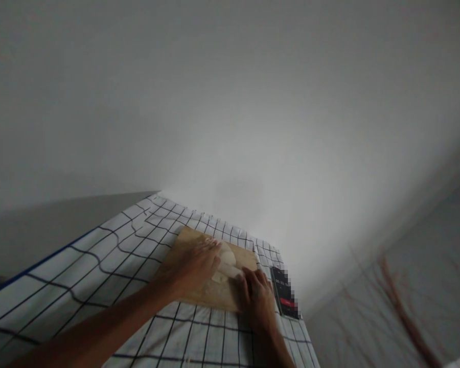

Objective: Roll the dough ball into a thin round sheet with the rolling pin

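One wooden board (187,237) lies on a checked cloth (203,337), placed, in my judgement, to give the dough (226,253) a firm surface and keep it off the fabric. From my remote post I record a pale rolling pin (230,270) laid across the dough. The left hand (199,260) is stretched out, fingers close together, at the pin's left end and the dough's left edge; I cannot tell how firmly it presses. The right hand (257,289) has its fingers bent over the pin's right end; whether they close beneath it I cannot tell. Holding both ends would keep pressure even. The dough therefore sits between the hands, just beside the left fingertips. A phone (281,286) lies on the cloth beyond the right hand, presumably for timing.
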`<action>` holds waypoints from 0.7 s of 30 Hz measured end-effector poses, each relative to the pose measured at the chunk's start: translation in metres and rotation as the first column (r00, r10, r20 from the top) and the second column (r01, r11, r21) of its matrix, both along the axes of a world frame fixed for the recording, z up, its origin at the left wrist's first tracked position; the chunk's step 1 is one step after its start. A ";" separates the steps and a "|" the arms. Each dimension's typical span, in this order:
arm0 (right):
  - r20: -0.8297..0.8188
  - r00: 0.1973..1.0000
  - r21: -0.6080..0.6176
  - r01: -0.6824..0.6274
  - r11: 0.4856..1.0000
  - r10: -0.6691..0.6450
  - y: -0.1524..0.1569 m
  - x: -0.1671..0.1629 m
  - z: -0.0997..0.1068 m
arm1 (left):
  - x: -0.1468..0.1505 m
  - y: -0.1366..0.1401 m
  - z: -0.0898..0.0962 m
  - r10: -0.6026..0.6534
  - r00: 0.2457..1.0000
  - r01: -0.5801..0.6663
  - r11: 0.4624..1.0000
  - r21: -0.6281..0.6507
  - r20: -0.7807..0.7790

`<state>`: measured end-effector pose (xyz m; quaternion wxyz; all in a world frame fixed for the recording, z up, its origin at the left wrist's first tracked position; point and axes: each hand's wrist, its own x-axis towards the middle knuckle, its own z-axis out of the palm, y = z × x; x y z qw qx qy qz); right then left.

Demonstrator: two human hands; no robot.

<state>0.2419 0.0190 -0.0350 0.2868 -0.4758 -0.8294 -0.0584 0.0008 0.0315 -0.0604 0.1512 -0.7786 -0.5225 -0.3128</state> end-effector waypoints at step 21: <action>0.187 0.937 -0.240 -0.249 0.938 0.296 0.132 -0.018 0.016 | -0.021 0.007 0.019 0.233 0.972 -0.232 0.972 -0.046 0.015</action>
